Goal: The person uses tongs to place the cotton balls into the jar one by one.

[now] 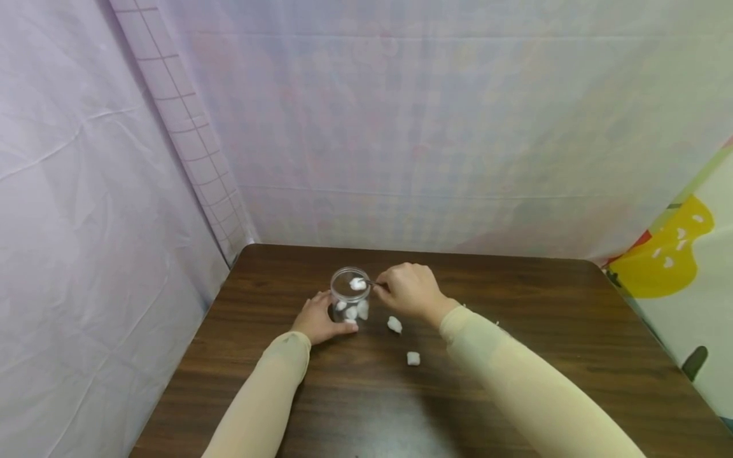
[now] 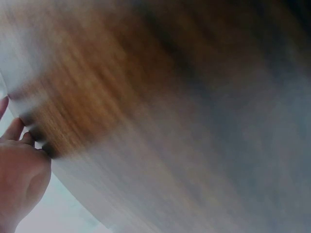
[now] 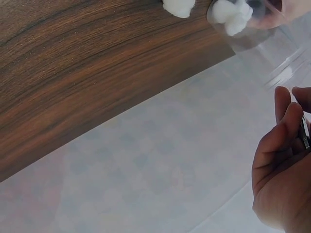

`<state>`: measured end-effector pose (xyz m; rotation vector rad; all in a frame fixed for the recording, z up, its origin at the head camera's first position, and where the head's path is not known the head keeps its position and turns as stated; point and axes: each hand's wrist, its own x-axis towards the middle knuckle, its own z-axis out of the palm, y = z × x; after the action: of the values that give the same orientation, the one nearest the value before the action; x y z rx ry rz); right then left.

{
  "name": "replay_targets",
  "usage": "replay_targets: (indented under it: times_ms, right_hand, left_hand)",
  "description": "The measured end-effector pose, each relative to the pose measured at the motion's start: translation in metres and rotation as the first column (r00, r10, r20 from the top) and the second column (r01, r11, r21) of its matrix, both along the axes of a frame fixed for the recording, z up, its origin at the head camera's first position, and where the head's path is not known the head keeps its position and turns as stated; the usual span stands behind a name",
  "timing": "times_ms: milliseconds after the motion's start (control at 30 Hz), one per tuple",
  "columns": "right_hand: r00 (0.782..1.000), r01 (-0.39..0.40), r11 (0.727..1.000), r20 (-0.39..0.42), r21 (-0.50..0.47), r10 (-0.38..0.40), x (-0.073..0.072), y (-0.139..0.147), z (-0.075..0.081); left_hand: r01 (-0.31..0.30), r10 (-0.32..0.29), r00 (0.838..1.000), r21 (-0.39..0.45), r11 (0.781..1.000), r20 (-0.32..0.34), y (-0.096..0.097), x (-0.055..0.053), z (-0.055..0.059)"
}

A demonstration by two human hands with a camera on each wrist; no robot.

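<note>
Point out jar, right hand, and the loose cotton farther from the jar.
jar (image 1: 349,298): head view, near side, around the rim.
right hand (image 1: 410,290): head view, back of the hand.
loose cotton (image 1: 413,359): head view, middle of its upper face.

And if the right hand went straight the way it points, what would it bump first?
Probably the rim of the clear jar, just ahead of the right hand. Depth is unclear, so it might pass above.
</note>
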<state>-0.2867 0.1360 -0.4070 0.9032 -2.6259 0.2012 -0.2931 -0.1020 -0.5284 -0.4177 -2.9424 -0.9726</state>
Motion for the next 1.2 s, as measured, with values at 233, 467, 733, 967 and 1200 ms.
replay_targets:
  times_ms: [233,467,733,967,1200]
  right_hand:
    - [1.000,-0.004,1.000,-0.002,-0.007,0.004,-0.001,0.000,0.000]
    - [1.000,0.004,1.000,0.010,-0.009,-0.004,0.001,0.002,0.004]
    - [1.000,0.010,1.000,-0.007,-0.023,-0.011,0.000,0.007,0.004]
    - [0.999,0.040,0.998,0.019,-0.039,-0.039,0.001,0.016,0.006]
    - [0.993,0.106,0.993,0.056,-0.050,-0.104,-0.002,0.038,-0.004]
  left_hand:
    - [0.002,-0.002,1.000,-0.003,1.000,-0.001,0.000,-0.002,-0.002]
    - [-0.009,0.009,1.000,-0.012,1.000,0.008,0.000,-0.001,0.000]
    - [-0.005,0.005,1.000,-0.007,1.000,-0.007,-0.001,0.000,-0.001]
    - [-0.005,0.005,1.000,-0.008,1.000,0.001,0.000,0.002,0.001]
    - [-0.004,0.004,1.000,-0.012,1.000,0.001,0.000,0.002,0.001]
